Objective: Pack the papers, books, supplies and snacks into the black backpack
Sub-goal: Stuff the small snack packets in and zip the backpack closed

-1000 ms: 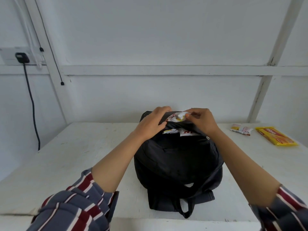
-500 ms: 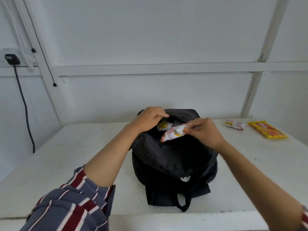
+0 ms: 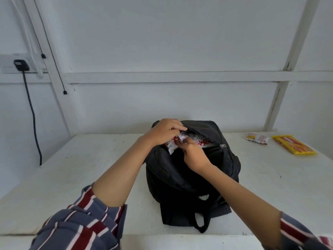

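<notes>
- While the black backpack [image 3: 180, 179] lies on the white table [image 3: 72, 168] with its far-end zip gaping, your left hand [image 3: 165, 129] curls its fingers round the upper lip of that opening.
- Your right hand [image 3: 193, 156] pinches a white-and-red snack packet [image 3: 172, 144] at the mouth, partly inside.
- Well apart on your right lie a small white-and-yellow packet [image 3: 257, 138] and a yellow biscuit pack [image 3: 293, 147], just beside each other.

wall [image 3: 162, 42]: white, panelled | table [image 3: 72, 177]: white | black cable [image 3: 33, 114] from wall socket [image 3: 7, 66]
</notes>
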### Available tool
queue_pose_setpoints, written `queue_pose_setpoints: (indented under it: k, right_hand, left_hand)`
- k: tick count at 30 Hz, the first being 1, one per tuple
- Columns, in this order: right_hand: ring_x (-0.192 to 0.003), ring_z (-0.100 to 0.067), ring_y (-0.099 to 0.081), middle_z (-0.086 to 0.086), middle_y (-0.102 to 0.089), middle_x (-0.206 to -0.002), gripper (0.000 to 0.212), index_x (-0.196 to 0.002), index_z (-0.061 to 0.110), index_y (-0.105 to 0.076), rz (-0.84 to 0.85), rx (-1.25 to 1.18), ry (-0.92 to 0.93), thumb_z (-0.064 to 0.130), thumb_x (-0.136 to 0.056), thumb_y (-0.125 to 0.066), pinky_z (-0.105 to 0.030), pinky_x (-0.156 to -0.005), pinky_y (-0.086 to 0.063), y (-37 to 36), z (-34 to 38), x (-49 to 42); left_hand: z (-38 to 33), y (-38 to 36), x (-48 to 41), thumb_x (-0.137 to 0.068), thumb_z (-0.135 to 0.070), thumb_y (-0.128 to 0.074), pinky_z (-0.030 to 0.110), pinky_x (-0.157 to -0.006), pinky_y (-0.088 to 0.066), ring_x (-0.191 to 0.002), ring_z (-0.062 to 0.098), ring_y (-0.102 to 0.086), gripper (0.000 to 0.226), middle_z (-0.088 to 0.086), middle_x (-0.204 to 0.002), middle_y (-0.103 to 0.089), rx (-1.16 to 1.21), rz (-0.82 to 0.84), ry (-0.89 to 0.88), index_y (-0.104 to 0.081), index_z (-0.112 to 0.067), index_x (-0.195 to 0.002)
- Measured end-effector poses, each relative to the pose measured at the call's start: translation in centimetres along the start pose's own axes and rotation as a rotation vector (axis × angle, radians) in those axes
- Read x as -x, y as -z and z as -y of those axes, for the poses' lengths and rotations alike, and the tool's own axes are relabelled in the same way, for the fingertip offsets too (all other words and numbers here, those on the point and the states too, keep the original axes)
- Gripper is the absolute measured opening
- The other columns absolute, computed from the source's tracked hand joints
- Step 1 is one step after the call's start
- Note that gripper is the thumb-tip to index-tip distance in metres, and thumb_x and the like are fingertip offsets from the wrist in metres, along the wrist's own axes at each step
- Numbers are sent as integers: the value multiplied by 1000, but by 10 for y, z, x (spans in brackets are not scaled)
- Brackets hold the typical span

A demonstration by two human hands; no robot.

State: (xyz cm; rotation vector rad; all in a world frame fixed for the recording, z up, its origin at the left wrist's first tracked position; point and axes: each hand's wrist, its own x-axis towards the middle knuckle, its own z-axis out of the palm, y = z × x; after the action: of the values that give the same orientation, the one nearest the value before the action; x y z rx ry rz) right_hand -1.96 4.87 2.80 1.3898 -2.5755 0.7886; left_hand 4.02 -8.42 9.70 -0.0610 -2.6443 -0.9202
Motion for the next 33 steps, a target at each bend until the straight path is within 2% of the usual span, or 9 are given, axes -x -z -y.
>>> queue_pose_setpoints:
  k: [6,8,11,14,18,23,27,29,33]
  right_hand:
    - [-121,-37,-46,-16,-34,-143,59,-142,29,-35,48,72,-35,0,-91,-39,-42,-92,-46,5,-6,-3]
    - [-121,-33,-46,-13,-39,-140,53,-139,25,-42,-40,119,9,4,-91,-45,-40,-90,-46,8,-12,7]
    - [-124,-25,-48,-7,-49,-135,42,-126,16,-58,-100,1,151,2,-88,-54,-29,-100,-40,15,-17,20]
    - [-131,-18,-41,-4,-47,-140,39,-126,18,-59,78,-15,234,4,-89,-53,-15,-106,-24,17,-19,21]
    - [-141,-15,-25,-3,-33,-150,42,-134,24,-50,260,-41,183,14,-94,-51,-17,-109,-14,10,-22,10]
    - [-137,-15,-33,-4,-40,-146,41,-131,18,-53,298,-198,120,8,-91,-54,-15,-108,-19,16,-18,-7]
    - [-119,-2,-47,2,-57,-128,44,-128,13,-56,297,-271,94,-1,-86,-54,-8,-100,-28,26,-19,-12]
    - [-114,-5,-55,0,-65,-118,44,-125,15,-58,256,-330,71,-4,-85,-53,-10,-97,-36,29,-20,-11]
    - [-120,-9,-51,3,-58,-129,42,-130,18,-54,323,-335,48,4,-91,-52,-18,-101,-33,30,-19,-12]
  left_hand:
    - [2,2,3,-86,7,-45,21,-97,-40,-105,8,-54,41,-9,-108,-58,-1,32,23,-67,-11,-115]
    - [3,3,3,-86,7,-44,21,-97,-39,-105,8,-53,41,-8,-110,-58,-6,37,18,-66,-11,-115]
    - [3,4,2,-85,7,-44,23,-97,-41,-106,7,-53,42,-4,-116,-61,-17,40,16,-66,-12,-116]
    - [2,5,1,-84,8,-45,25,-96,-45,-107,10,-55,43,-2,-118,-61,-9,47,20,-66,-12,-116]
    - [2,5,2,-84,5,-49,22,-84,-47,-100,14,-57,42,-4,-116,-61,-26,56,21,-66,-14,-116]
    - [4,5,5,-80,-2,-62,10,-81,-38,-97,6,-55,37,-11,-107,-59,-15,39,1,-67,-15,-115]
    - [5,7,4,-78,-9,-70,16,-91,-39,-106,5,-55,39,-11,-109,-58,0,49,3,-66,-16,-116]
    - [5,9,3,-78,-12,-72,19,-95,-38,-109,6,-54,40,-12,-111,-58,-5,53,8,-66,-18,-117]
    - [3,10,1,-78,-14,-72,22,-99,-38,-110,6,-54,38,-9,-115,-60,-14,36,1,-67,-18,-115]
